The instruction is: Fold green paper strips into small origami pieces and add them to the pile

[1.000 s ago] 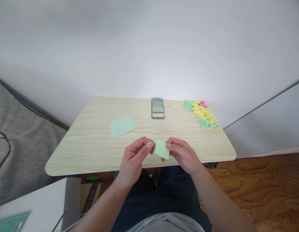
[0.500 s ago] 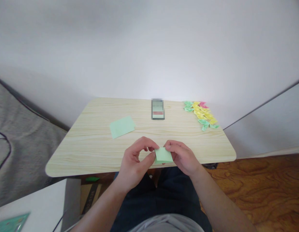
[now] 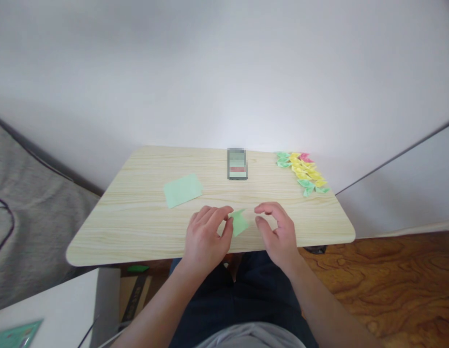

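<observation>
Between thumb and fingertips, my left hand (image 3: 209,236) pinches the left edge of a small folded piece of green paper (image 3: 240,223), near the table's front edge. The paper has a pointed upper corner and a slanted right side. Just to its right is my right hand (image 3: 278,232), with thumb and index finger apart and nothing between them. Flat on the table to the left lies a pale green paper sheet (image 3: 183,190).
The wooden table (image 3: 137,227) stands against a white wall. A pixelated phone-like object (image 3: 237,164) lies at the back middle. Several folded paper pieces (image 3: 303,170) in green, yellow and pink are grouped at the back right. A white box (image 3: 65,299) is below left.
My right hand has let go of the green paper and moved slightly right, its fingers parting. The paper, held by my left hand, now shows a pointed shape instead of a rectangle.
</observation>
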Action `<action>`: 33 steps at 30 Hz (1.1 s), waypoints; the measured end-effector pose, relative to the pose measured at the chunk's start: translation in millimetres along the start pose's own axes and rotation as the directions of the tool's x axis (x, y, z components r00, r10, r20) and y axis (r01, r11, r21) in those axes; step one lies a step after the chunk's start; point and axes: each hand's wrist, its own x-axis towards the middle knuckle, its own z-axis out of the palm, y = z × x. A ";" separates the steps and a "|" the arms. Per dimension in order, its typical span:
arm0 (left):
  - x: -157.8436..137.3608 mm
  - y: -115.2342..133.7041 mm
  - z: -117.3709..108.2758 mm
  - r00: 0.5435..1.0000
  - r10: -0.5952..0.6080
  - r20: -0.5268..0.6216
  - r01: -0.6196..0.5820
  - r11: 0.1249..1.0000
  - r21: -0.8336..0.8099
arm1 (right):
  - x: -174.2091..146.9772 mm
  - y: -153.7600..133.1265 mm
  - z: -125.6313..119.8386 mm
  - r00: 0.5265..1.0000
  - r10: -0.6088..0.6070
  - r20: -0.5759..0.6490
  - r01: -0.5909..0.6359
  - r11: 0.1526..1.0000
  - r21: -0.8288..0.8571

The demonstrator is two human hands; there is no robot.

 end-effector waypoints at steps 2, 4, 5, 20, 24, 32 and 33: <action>-1.4 -2.8 7.7 0.999 -0.034 0.001 0.034 0.999 0.031 | -4.8 0.0 1.4 0.984 -0.161 0.077 0.168 0.982 -0.089; -2.8 -4.1 14.4 0.998 -0.062 0.003 0.062 0.997 0.046 | -7.6 3.0 3.1 0.957 -0.228 0.179 0.258 0.951 -0.168; -3.6 -4.5 17.2 0.998 -0.070 0.006 0.070 0.996 0.048 | -8.5 5.7 3.8 0.949 -0.232 0.215 0.276 0.939 -0.206; -13.5 -6.2 21.5 0.991 -0.063 0.119 0.040 0.982 0.183 | -16.2 43.0 -10.7 0.900 -0.191 0.392 0.324 0.894 -0.309; -16.6 -8.2 17.3 0.962 0.091 0.256 -0.120 0.988 0.100 | -16.8 44.6 -16.3 0.888 -0.178 0.424 0.322 0.898 -0.299; -21.4 -18.3 7.8 0.923 0.138 0.360 -0.163 0.986 0.040 | -12.8 36.5 -16.3 0.894 -0.127 0.429 0.283 0.903 -0.324; -22.0 -19.0 7.3 0.922 0.141 0.361 -0.163 0.986 0.033 | -12.7 36.1 -14.5 0.900 -0.118 0.419 0.271 0.905 -0.328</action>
